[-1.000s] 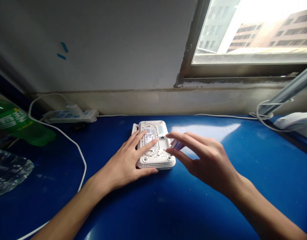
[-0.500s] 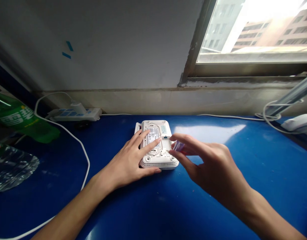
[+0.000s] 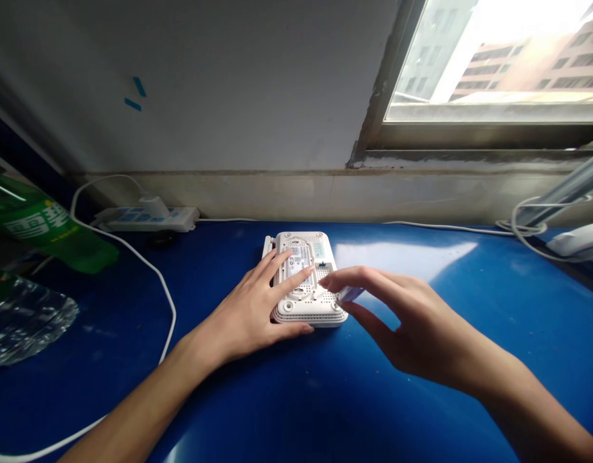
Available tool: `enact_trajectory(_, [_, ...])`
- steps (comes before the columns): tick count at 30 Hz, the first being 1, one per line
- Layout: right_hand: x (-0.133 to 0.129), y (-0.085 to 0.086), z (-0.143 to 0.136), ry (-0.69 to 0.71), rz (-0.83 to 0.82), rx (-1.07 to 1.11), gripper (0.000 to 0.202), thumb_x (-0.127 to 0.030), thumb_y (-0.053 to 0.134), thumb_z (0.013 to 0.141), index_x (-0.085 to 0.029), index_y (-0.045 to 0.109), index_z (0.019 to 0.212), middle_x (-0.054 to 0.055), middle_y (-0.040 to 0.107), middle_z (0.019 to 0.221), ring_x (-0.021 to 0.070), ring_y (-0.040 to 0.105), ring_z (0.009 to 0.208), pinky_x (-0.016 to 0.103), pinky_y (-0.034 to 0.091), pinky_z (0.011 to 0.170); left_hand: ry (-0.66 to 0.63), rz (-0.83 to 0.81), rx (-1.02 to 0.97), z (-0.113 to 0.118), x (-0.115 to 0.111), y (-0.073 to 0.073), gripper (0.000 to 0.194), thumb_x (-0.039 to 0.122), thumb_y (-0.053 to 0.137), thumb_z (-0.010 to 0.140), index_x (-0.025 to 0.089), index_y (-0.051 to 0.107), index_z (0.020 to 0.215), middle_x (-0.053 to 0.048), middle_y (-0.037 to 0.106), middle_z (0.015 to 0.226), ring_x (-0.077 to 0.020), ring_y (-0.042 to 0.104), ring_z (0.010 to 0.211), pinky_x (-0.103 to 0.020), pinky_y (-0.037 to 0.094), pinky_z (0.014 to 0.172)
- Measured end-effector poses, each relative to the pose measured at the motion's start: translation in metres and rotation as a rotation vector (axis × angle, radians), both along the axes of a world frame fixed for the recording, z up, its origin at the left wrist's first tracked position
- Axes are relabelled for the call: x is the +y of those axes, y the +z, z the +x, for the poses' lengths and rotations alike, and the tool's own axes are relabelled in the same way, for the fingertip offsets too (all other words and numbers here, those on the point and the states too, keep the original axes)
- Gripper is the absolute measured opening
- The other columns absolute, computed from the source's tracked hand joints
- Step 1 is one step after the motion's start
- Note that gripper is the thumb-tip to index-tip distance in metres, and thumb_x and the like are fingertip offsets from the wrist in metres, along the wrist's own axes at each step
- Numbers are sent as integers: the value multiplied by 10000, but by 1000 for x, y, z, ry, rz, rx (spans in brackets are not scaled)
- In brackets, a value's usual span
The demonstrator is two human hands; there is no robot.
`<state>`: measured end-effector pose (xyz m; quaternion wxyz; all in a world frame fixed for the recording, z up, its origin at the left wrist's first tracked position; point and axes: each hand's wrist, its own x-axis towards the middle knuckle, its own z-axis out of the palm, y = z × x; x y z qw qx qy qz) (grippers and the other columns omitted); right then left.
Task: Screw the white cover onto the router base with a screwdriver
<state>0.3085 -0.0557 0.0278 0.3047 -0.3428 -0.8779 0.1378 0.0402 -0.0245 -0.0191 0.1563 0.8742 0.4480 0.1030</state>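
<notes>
A white router-like box with vent holes and a printed label lies underside up on the blue table. My left hand rests over its left part, fingers spread, the thumb along the near edge. At its right side, my right hand pinches a small pale purple and silvery piece between thumb and fingers; its exact kind is unclear. The right index fingertip is over the recess in the box's underside. A dark green spot shows at the recess's far edge.
A green drink bottle and a clear bottle lie at the left. A power strip with a white cable sits by the wall. A metal pole with wound cable stands at the right.
My right index finger has moved left over the recess, and the small piece has tilted and shifted slightly right and down. My left hand stays on the box.
</notes>
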Motion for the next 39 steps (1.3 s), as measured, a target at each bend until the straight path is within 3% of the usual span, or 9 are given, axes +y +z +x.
enact_trajectory(4, [-2,0,-1,-43,-57,-20,189,-134,573,1042,-277,572,1167,2,784,1046,161,764,834,245,566,704,-1,10,-7,0,0,-2,891,797,622,900,442,337,1665,-65,125,1806,-431,154,1643,-635,285,1293])
enact_trajectory(12, [-7,-3,-14,-173,37,12,278,-74,627,979,-273,608,1172,-9,824,944,183,796,728,217,535,578,10,24,4,1,-2,-3,892,788,625,904,463,304,1671,-58,136,1804,-420,146,1647,-628,296,1293])
enact_trajectory(16, [-13,-5,-21,-286,121,-6,202,-112,662,969,-245,612,1112,4,806,813,222,787,633,243,524,511,13,20,10,2,-2,-4,900,811,598,903,461,294,1674,-58,123,1807,-424,140,1647,-635,283,1295])
enact_trajectory(19, [-15,-9,-25,-325,178,0,208,-143,671,980,-241,621,1157,12,806,831,233,782,617,266,537,509,15,16,8,2,-2,-4,898,825,581,903,461,298,1673,-51,120,1808,-423,139,1647,-636,279,1296])
enact_trajectory(26, [2,-16,-14,-222,277,20,329,-217,679,1027,-225,592,1344,65,809,1000,207,770,702,296,595,652,12,5,22,1,-2,-1,906,824,581,903,440,305,1676,-57,121,1809,-408,133,1651,-626,275,1299])
enact_trajectory(31, [8,-8,-1,-60,40,37,362,-177,627,1047,-283,557,1386,48,794,1143,185,783,920,269,606,784,13,-3,8,1,-1,-1,898,809,613,895,449,328,1667,-57,130,1807,-428,148,1644,-638,286,1292])
enact_trajectory(34, [6,-3,0,-32,-37,32,313,-142,596,1045,-283,594,1325,31,805,1074,171,783,848,255,597,739,8,-2,4,1,-1,-1,896,801,615,900,443,327,1669,-65,130,1806,-428,139,1646,-636,274,1298])
enact_trajectory(39, [-3,-7,-7,-106,59,24,332,-105,623,1008,-272,639,1294,34,835,1035,195,803,753,245,578,621,4,18,-16,1,-2,-3,907,794,622,899,428,325,1673,-71,140,1804,-434,153,1642,-637,286,1295])
